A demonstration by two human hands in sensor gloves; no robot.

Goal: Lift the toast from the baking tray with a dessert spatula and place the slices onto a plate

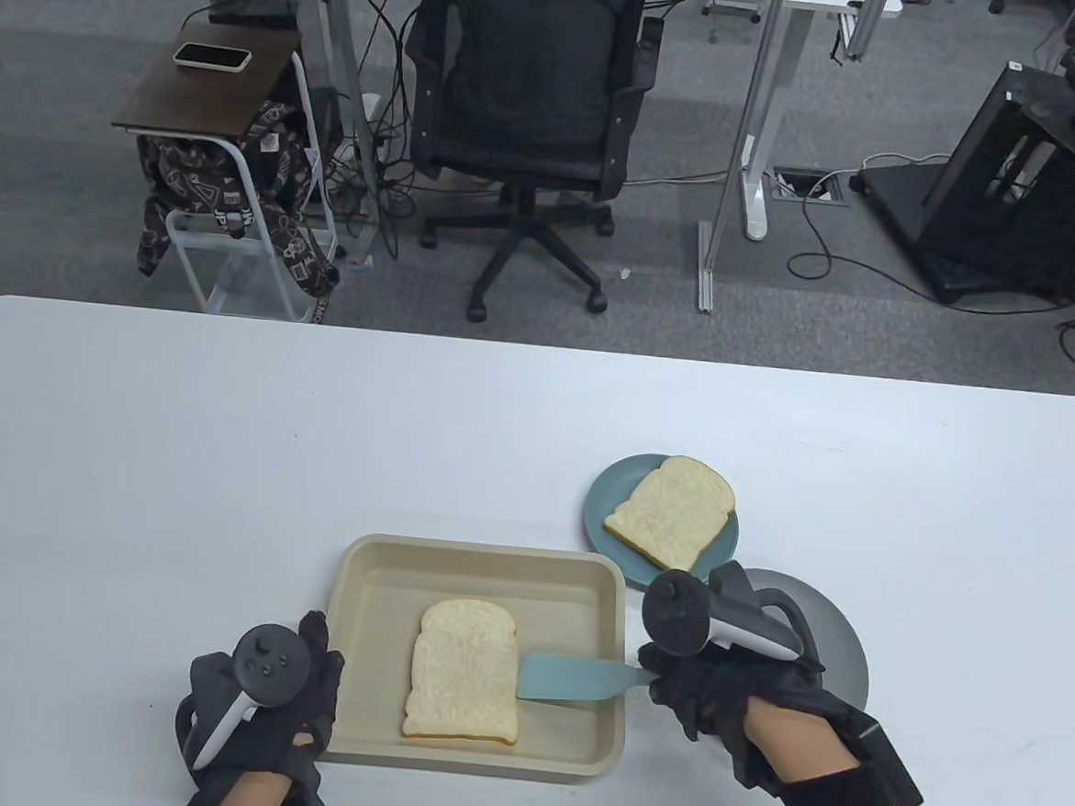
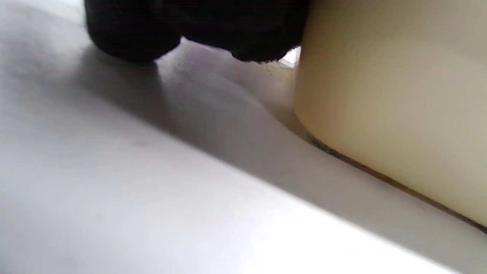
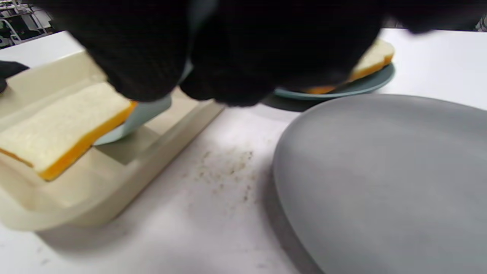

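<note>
The left hand [image 1: 269, 688] sits at the table's near edge, at 9 o'clock from the baking tray [image 1: 378, 576]. Its fingers look bent against the tray's side, but I cannot tell if they grip it. The right hand [image 1: 711, 691] is at 3 o'clock and grips the spatula [image 1: 573, 680]. The blade points toward 9 o'clock, at the toast [image 1: 465, 672] lying in the tray. So the right hand is the one to lift. The right wrist view shows the blade sliding under the toast's edge. Another slice [image 1: 673, 509] rests on the blue plate [image 1: 606, 500] at 1 o'clock. A grey plate [image 3: 380, 175] lies beside the right hand.
</note>
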